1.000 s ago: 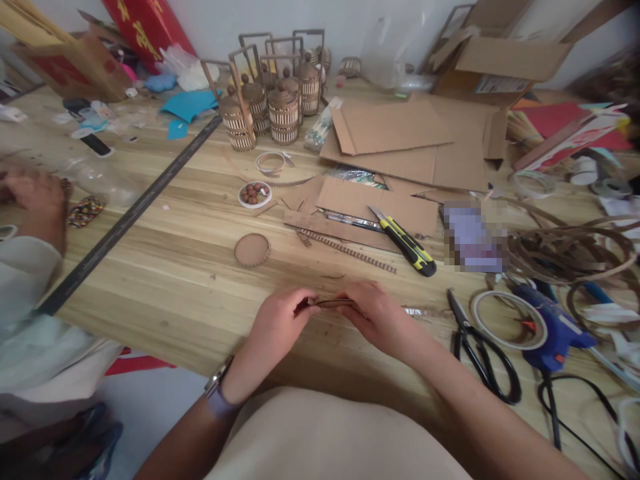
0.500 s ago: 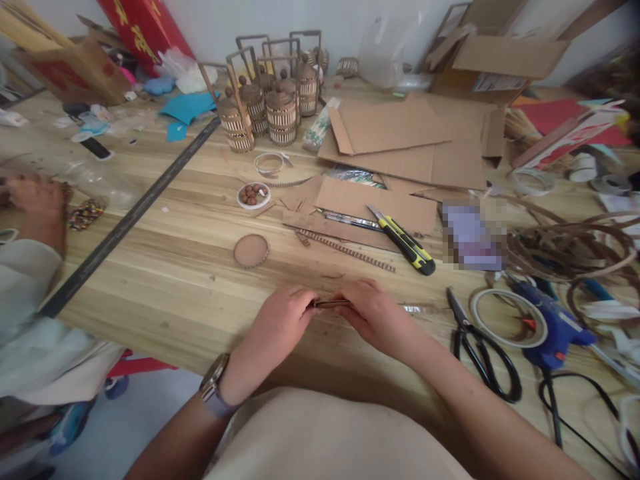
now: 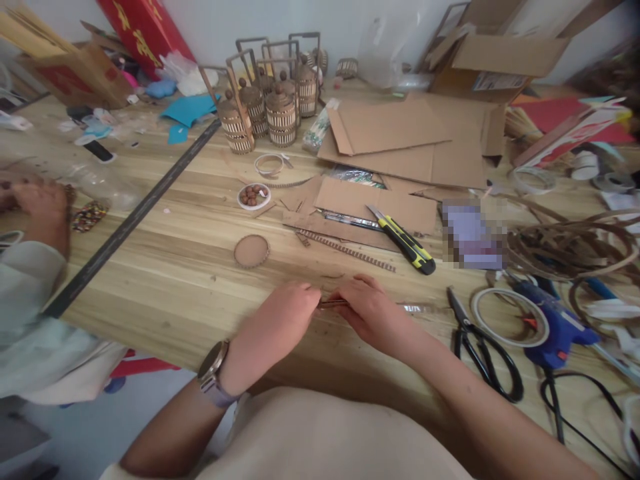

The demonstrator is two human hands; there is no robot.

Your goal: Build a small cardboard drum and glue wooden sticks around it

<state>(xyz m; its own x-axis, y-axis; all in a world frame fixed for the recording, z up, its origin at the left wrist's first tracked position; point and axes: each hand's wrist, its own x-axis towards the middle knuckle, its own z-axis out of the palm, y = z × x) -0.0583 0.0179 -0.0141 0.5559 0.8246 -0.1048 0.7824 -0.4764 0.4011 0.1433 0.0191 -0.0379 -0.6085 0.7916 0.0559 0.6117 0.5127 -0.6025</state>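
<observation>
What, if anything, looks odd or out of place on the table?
The yellow-and-black utility knife stands out: it lies loose beyond the right hand, partly over the cardboard, with its blade apparently exposed. Otherwise, nothing looks clearly amiss.

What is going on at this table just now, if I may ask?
A person's right grip pinches a thin brown strip, with the left grip at its other end, its hold partly hidden. Beyond lie a round brown disc and a yellow-and-black cutter; scissors lie to the right. A co-worker's hand is at far left.
</observation>
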